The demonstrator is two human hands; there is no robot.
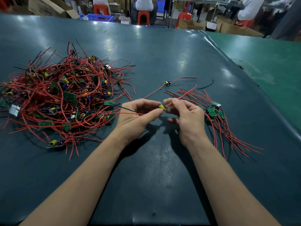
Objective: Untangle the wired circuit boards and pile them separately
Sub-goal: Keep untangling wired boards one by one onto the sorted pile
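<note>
Both hands, left hand [140, 111] and right hand [184, 111], pinch one wired board [163, 106] above the counter [162, 54], keeping its red leads off the tangled heap [61, 95].

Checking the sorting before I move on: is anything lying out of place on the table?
Yes. One board lies alone beyond the hands, in neither the tangle on the left nor the sorted pile on the right. A loose black wire lies near it, apparently attached to nothing. Nothing looks visibly damaged.
</note>
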